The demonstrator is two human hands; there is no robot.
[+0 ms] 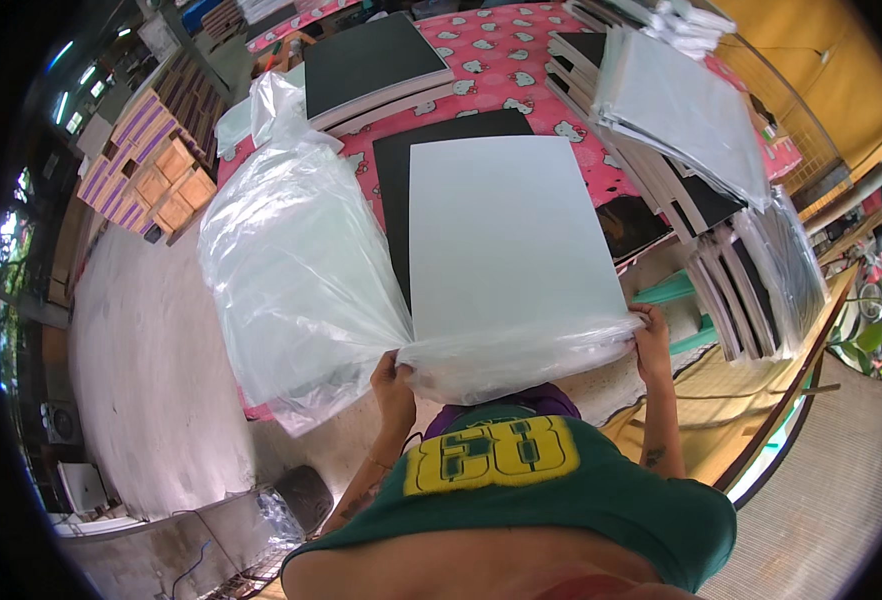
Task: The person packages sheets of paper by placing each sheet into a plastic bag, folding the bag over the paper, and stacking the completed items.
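The white board (511, 230) lies on the table in front of the person, its near end in gathered clear plastic (521, 365). The left hand (392, 375) pinches the plastic's left corner, and the right hand (651, 335) its right; both grips are narrow. Beneath the white board is 1 black board (393, 200). At left lies a heap of clear bags (296, 250); I cannot tell their contents. At right, clear wrapping (681, 105) covers stacked boards (651, 180). Pink patterned cloth (491, 45) covers the table; cartons (161, 150) stand beyond the left side, on a pale floor (151, 360).
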